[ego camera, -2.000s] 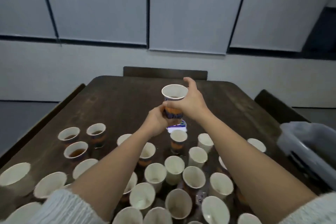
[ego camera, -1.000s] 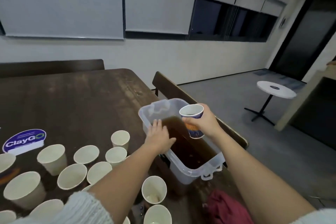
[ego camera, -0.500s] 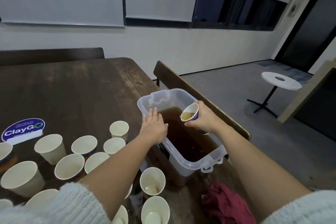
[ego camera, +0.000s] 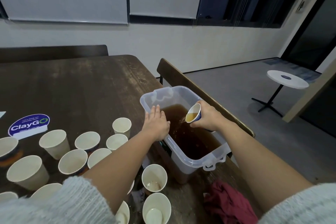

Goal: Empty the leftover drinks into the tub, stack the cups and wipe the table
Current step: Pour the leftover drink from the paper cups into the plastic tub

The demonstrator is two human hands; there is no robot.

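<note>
A clear plastic tub (ego camera: 192, 162) holding brown liquid stands at the right edge of the dark wooden table (ego camera: 76, 85). My right hand (ego camera: 209, 117) grips a paper cup (ego camera: 194, 116) tipped on its side above the tub, and brown drink runs from its lip into the liquid below. My left hand (ego camera: 156, 123) rests flat on the tub's left rim, fingers straight. Several white paper cups (ego camera: 72, 161) stand upright on the table to the left. A dark red cloth (ego camera: 227, 202) lies crumpled in front of the tub.
A blue "ClayGO" sign (ego camera: 29, 125) stands on the table at the left. A wooden chair back (ego camera: 181, 80) sits just behind the tub. A small round white side table (ego camera: 287, 79) is on the floor far right.
I turned from the cups to the tub with the cup in my right hand. The cup tilted further and the drink now pours out; my left hand settled on the tub's rim.
</note>
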